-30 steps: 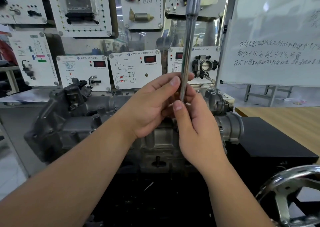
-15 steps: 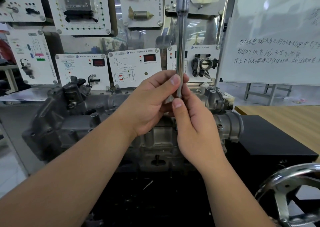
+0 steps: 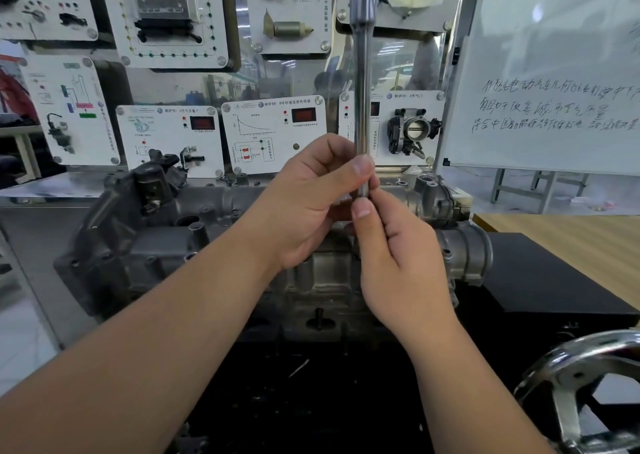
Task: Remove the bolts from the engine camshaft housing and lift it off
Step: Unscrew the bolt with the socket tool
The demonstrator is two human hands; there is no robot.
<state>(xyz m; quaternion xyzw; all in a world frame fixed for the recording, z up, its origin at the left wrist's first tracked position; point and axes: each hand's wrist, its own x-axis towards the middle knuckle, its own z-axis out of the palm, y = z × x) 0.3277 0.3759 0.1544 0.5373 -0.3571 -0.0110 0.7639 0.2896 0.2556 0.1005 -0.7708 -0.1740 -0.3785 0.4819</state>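
Both hands, left hand (image 3: 304,207) and right hand (image 3: 398,263), pinch the socket extension (image 3: 361,82), now tilted upright from its earlier lean, above the still-bolted camshaft housing (image 3: 207,242); tool-fitting continues.

A long extension bar (image 3: 361,82) of polished, mirror-bright metal is seen, smooth along its shaft. The engine housing (image 3: 214,245) is cast in dull grey metal with a rough, grainy, slightly grimy surface. The handwheel (image 3: 571,384) is finished in glossy chrome. A matt black top is shown on the box (image 3: 540,280), and pale wood grain on the table (image 3: 571,242). The display panels (image 3: 273,134) appear to be smooth white plastic, though this cannot be confirmed. The whiteboard (image 3: 554,72) is glossy.
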